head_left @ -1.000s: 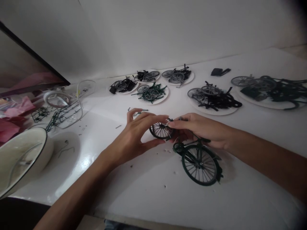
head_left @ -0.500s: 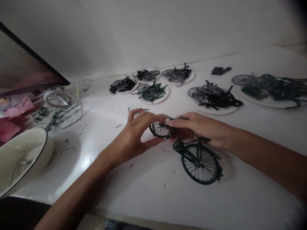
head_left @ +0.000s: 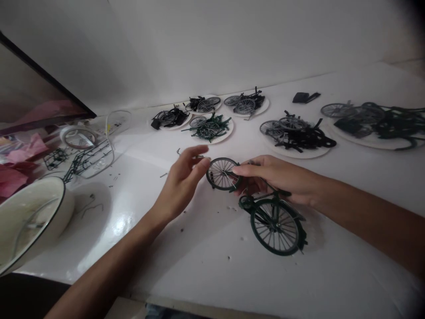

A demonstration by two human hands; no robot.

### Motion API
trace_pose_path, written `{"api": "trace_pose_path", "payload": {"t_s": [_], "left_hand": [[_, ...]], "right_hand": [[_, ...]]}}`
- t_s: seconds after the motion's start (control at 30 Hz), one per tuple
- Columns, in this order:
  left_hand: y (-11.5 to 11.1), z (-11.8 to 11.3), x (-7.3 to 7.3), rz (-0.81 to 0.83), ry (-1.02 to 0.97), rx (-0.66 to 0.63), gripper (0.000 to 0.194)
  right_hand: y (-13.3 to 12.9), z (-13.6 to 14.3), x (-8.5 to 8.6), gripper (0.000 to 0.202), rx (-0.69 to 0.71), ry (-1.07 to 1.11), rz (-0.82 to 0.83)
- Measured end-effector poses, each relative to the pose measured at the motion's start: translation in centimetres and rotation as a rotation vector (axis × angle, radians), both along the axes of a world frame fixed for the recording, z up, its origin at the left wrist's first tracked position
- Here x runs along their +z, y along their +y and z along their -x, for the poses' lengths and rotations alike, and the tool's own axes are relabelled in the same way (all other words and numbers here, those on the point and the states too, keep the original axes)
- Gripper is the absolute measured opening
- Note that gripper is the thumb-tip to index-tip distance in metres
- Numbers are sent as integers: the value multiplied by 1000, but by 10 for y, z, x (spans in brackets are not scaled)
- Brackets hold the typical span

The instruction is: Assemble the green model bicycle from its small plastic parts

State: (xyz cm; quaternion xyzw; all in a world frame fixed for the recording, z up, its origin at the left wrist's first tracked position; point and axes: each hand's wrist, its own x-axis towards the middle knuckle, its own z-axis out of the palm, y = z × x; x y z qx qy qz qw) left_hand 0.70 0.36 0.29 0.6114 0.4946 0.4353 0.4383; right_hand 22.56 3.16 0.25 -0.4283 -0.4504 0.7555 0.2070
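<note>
Plates (head_left: 307,155) beyond bicycle (head_left: 247,202); right hand (head_left: 267,172) partly covers it

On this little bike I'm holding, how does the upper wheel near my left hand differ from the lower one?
The upper wheel looks smaller in view than the lower wheel, perhaps only because it's farther off. The upper wheel is close to your left hand; the lower wheel is well away from it. Your right hand has its thumb overlapping the upper wheel's edge, while frame bars cross the lower wheel. Both have dark tyres and thin spokes.
</note>
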Motion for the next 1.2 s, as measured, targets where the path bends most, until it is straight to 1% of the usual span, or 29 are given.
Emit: {"api": "trace_pose_path", "payload": {"t_s": [0.07,0.1,0.13,0.2,0.3,0.37,0.57,0.8,0.97,1.2], "left_hand": [[-1,-4,-2,251,-193,-79,42],[-1,-5,-3,331,-277,-110,43],[-2,-6,-3,386,-341,-132,43],[-1,-7,-4,439,-393,-155,38],[1,-5,-5,444,-372,-150,26],[3,-4,-6,455,-351,-158,23],[4,-3,-5,496,-254,-166,27],[5,-1,-7,511,-275,-169,29],[5,-1,-6,500,-257,-172,28],[4,-1,-5,482,-254,-181,27]], "right_hand": [[0,1,1,21,-6,9,7],[0,1,2,20,-6,13,11],[0,1,2,20,-3,15,14],[0,2,2,20,5,19,12],[1,3,1,21,17,24,13],[2,2,0,21,26,17,16],[1,2,2,23,64,-11,2],[0,4,5,24,73,-10,-37],[0,3,6,25,87,-59,-61],[-1,3,4,26,86,23,-34]]}}
